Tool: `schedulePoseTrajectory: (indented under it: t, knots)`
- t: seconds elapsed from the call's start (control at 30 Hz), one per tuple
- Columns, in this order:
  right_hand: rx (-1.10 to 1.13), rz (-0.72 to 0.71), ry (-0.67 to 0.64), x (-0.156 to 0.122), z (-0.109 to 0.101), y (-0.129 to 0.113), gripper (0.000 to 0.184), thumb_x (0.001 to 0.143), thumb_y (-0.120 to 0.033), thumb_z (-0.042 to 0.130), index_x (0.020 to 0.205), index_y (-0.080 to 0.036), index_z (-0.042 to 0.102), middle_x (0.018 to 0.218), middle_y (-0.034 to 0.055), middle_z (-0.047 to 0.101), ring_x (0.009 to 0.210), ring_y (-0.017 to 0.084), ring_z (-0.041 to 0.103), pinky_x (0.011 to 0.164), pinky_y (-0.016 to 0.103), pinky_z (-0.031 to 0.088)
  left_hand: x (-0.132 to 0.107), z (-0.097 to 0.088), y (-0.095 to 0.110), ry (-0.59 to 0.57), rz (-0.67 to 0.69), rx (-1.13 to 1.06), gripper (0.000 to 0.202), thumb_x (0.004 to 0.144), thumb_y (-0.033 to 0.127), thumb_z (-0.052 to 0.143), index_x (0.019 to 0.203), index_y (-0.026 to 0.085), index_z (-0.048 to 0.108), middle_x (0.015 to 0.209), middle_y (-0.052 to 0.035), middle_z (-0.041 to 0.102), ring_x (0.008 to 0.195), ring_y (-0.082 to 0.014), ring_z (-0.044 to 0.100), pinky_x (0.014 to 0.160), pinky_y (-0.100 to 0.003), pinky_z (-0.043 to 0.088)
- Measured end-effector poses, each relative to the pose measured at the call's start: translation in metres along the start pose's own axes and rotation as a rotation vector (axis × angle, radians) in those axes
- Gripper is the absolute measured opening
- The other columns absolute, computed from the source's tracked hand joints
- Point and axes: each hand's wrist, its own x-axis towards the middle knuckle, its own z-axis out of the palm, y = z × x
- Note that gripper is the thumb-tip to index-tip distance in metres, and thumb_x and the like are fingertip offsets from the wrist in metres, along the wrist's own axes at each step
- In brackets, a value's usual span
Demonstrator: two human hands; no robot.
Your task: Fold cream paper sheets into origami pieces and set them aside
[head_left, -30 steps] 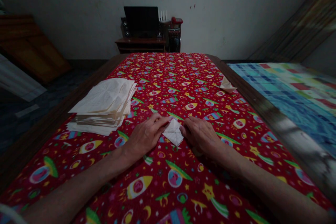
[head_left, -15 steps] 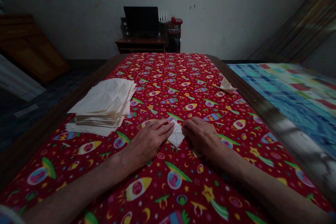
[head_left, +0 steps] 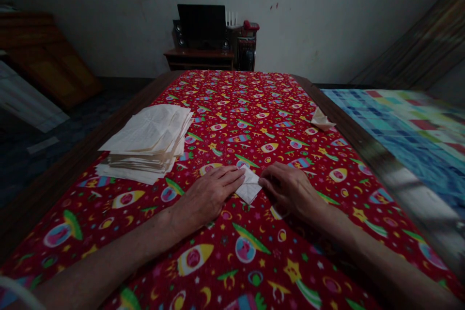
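A small folded piece of white paper point(head_left: 249, 188), diamond-shaped with creases showing, lies on the red patterned tablecloth point(head_left: 232, 232) in front of me. My left hand point(head_left: 214, 189) is open, its fingers stretched out side by side and their tips resting on the paper's left edge; its thumb is hidden. At the opposite corner, my right hand point(head_left: 288, 186) is closed, with thumb and bent fingers pinching the paper's right tip. To the left stands a stack of thin, creased paper sheets point(head_left: 148, 131). A folded paper piece point(head_left: 321, 120) rests near the table's right edge.
Dark wood edges point(head_left: 359, 155) border the cloth. Beyond the far end are a monitor point(head_left: 202, 24) with speakers, on a low desk point(head_left: 199, 58), and a red telephone point(head_left: 251, 25). A bed with a checked cover point(head_left: 395, 131) lies right; a wooden cabinet point(head_left: 47, 53) stands left.
The view has shifted slightly, so the scene sits a little further right. My right fingertips have come onto the paper's right corner. My left hand stays on its left edge.
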Motion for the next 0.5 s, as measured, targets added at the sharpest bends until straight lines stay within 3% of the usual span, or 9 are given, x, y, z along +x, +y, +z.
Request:
schedulePoseTrajectory:
  t: [0.27, 0.5]
  knots:
    - [0.035, 0.088, -0.009, 0.001, -0.001, -0.006, 0.014, 0.09, -0.032, 0.052, 0.086, -0.02, 0.058, 0.079, 0.0014, 0.06, 0.067, 0.012, 0.053, 0.06, 0.023, 0.039, -0.002, -0.001, -0.001, 0.045, -0.039, -0.135, 0.056, 0.081, -0.003, 0.038, 0.134, 0.014, 0.043, 0.141, -0.0113, 0.045, 0.126, -0.0212, 0.043, 0.105, -0.043, 0.04]
    - [-0.051, 0.215, -0.029, 0.006, 0.003, -0.014, 0.008, 0.086, -0.026, 0.057, 0.085, -0.019, 0.06, 0.079, 0.0017, 0.063, 0.07, 0.014, 0.056, 0.062, 0.025, 0.039, 0.003, -0.005, -0.01, 0.2, -0.171, -0.362, 0.036, 0.087, 0.006, 0.041, 0.11, 0.018, 0.067, 0.119, -0.0089, 0.063, 0.108, -0.0188, 0.059, 0.093, -0.036, 0.049]
